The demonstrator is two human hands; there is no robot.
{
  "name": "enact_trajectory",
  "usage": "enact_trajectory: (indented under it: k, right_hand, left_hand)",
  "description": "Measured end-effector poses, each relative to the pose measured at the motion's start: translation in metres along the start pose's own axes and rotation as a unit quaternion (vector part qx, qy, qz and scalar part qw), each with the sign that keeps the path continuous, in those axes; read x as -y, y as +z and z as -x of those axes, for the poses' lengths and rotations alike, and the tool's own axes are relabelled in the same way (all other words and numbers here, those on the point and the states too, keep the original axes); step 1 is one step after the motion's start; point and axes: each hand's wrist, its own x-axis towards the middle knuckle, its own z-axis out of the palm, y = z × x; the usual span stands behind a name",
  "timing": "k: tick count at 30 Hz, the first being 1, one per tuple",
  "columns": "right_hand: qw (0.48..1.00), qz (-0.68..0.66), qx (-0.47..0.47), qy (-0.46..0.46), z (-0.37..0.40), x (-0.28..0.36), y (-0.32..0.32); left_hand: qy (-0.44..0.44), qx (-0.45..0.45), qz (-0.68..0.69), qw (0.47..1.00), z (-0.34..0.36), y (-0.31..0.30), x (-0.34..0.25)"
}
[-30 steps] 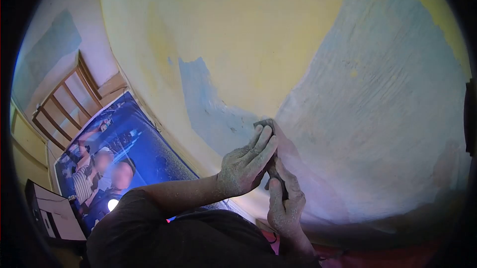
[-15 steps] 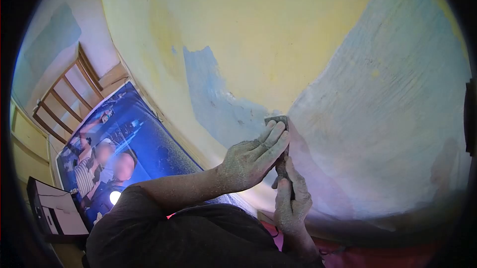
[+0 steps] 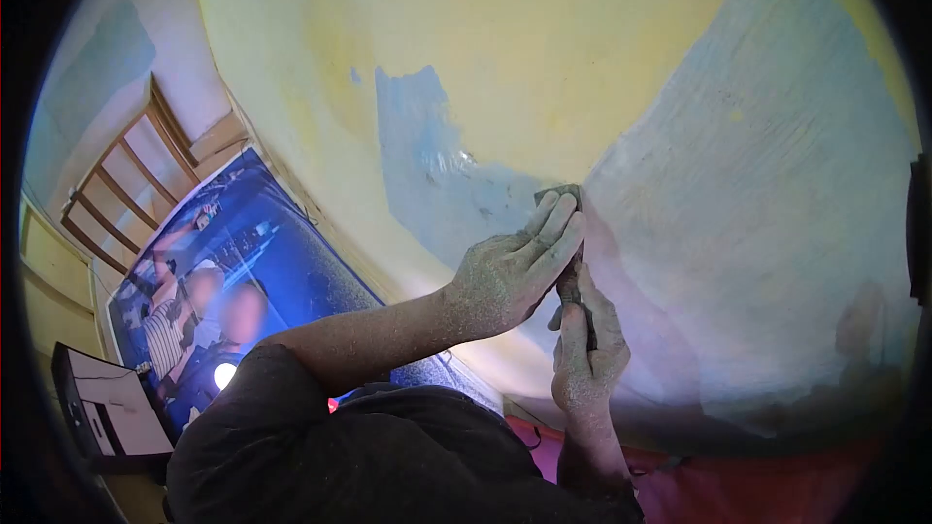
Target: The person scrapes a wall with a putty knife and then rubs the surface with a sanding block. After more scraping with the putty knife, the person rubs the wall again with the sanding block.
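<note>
Near the middle of the view, a dark narrow scraper (image 3: 573, 283) stands with its blade end against a wall (image 3: 485, 48) of yellow paint. Pale blue-grey patches flank the blade on both sides. My left hand (image 3: 500, 276), coated in pale dust, reaches in from the left; its stretched fingers lie flat over the blade end. Its thumb is hidden. Lower down, my right hand (image 3: 590, 349), also dusty, is closed around the scraper's handle. Part of the handle is covered by the fingers.
To the left lies a dust-speckled blue sheet (image 3: 291, 262) printed with people. Beyond it stands a slatted wooden frame (image 3: 124, 174). A flat screen (image 3: 112, 412) sits at lower left, and a bright round light (image 3: 225, 375) shines near my dark sleeve. Red-pink material (image 3: 718, 485) lies below the wall.
Both hands and the scraper have shifted up and slightly right along the wall. The hold on the scraper looks the same. The view has shifted slightly.
</note>
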Motion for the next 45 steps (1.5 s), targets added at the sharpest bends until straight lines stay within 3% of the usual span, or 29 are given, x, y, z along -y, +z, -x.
enact_trajectory:
  k: [6,9,12,16,21,24,29,35,39,45]
  right_hand:
    - [0.998,0.008,-0.03,-0.049,0.0,-0.007,0.006]
    - [1.0,0.009,-0.024,0.006,0.001,0.005,0.007]
    - [1.0,0.023,-0.017,-0.001,0.003,0.006,0.005]
    - [0.996,0.047,-0.029,-0.066,0.0,0.001,0.007]
    - [0.999,0.042,-0.014,-0.009,0.0,0.012,0.004]
    - [0.991,0.058,-0.064,-0.106,0.004,-0.001,0.008]
    - [0.999,0.033,-0.026,-0.005,0.002,0.016,0.002]
    - [0.999,0.017,-0.027,-0.032,-0.001,0.02,0.0]
    - [1.0,-0.004,-0.021,0.013,0.0,0.023,0.001]
    - [0.997,0.06,-0.034,-0.028,0.004,0.022,-0.006]
  left_hand:
    - [0.02,0.002,-0.007,1.0,0.002,0.001,0.001]
    - [-0.005,0.016,0.005,1.0,-0.003,-0.004,-0.001]
    - [-0.007,0.023,-0.006,1.0,-0.001,-0.005,-0.003]
    - [0.014,0.02,-0.009,1.0,0.002,0.0,0.0]
    - [-0.013,0.02,-0.002,1.0,-0.003,-0.004,-0.005]
    - [0.005,0.016,0.002,1.0,0.002,0.0,-0.006]
    - [-0.019,0.021,-0.006,1.0,-0.004,-0.004,-0.009]
    - [-0.003,0.03,-0.004,1.0,-0.005,-0.005,-0.01]
    - [-0.007,0.007,-0.002,1.0,-0.009,-0.006,-0.01]
    - [-0.011,0.027,0.013,0.999,-0.006,-0.002,-0.015]
